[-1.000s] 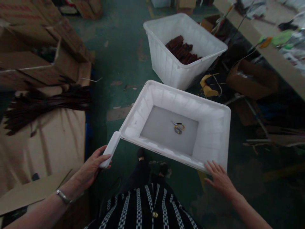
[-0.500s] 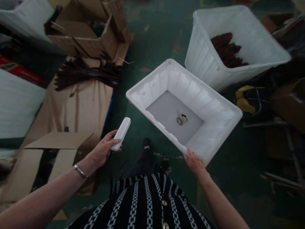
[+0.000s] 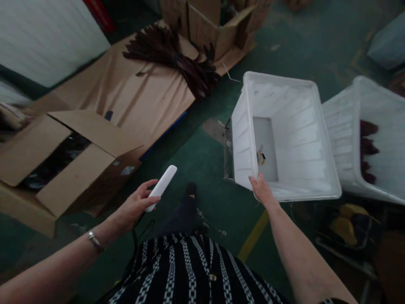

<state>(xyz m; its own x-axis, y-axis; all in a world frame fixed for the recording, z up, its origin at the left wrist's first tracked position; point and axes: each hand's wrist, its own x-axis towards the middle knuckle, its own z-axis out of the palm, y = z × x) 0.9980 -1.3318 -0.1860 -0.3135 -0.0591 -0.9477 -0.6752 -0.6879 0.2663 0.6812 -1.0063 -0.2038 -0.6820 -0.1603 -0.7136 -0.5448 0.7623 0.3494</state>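
My left hand (image 3: 134, 205) holds a long white handheld device (image 3: 162, 187), its tip pointing up and right over the green floor. My right hand (image 3: 261, 189) grips the near corner rim of a white plastic tub (image 3: 319, 139), which is tilted on the floor. Inside the tub, on its grey bottom, lies a small pair of scissors with yellow and black handles (image 3: 261, 157). My dark shoe shows between the two hands.
A second white tub (image 3: 344, 139) with dark red-brown pieces stands at the right. A bundle of dark strips (image 3: 177, 59) lies on brown cardboard sheeting at the top. An open cardboard box (image 3: 72, 164) sits at the left, more boxes behind. Clutter lies at the lower right.
The view has swung left. The white tub has turned and now sits to the right, my right hand shifted along its rim to the near corner. My left hand keeps the white device.
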